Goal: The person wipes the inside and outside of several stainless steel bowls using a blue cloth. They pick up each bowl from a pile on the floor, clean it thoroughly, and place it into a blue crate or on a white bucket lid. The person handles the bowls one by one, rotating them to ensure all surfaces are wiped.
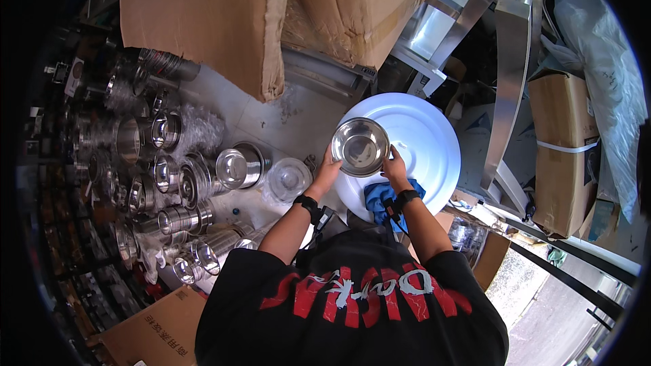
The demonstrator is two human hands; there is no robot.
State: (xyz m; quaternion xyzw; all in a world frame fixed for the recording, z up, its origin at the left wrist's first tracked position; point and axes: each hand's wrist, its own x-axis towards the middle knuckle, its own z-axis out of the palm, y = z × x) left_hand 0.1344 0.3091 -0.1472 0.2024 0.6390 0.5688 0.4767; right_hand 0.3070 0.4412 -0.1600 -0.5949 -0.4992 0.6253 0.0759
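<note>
Between my two hands I hold a round stainless steel bowl (360, 146), its hollow side facing up towards me. My left hand (328, 173) grips the rim at the lower left, and my right hand (395, 166) has the rim on the right. Beneath the bowl is a large round white plastic lid or tub (442, 147), partly covered by the bowl and my arms; which of the two it is I cannot tell. A crumpled blue cloth (376, 197) lies on its near edge, close to my right wrist.
Many stacked steel bowls and pots (175, 218) stand on the floor to the left, some with plastic wrap (201, 127). Large cardboard boxes (203, 15) rise ahead. Steel frame parts (511, 76) and a strapped carton (562, 152) are at the right. Another carton (152, 330) sits lower left.
</note>
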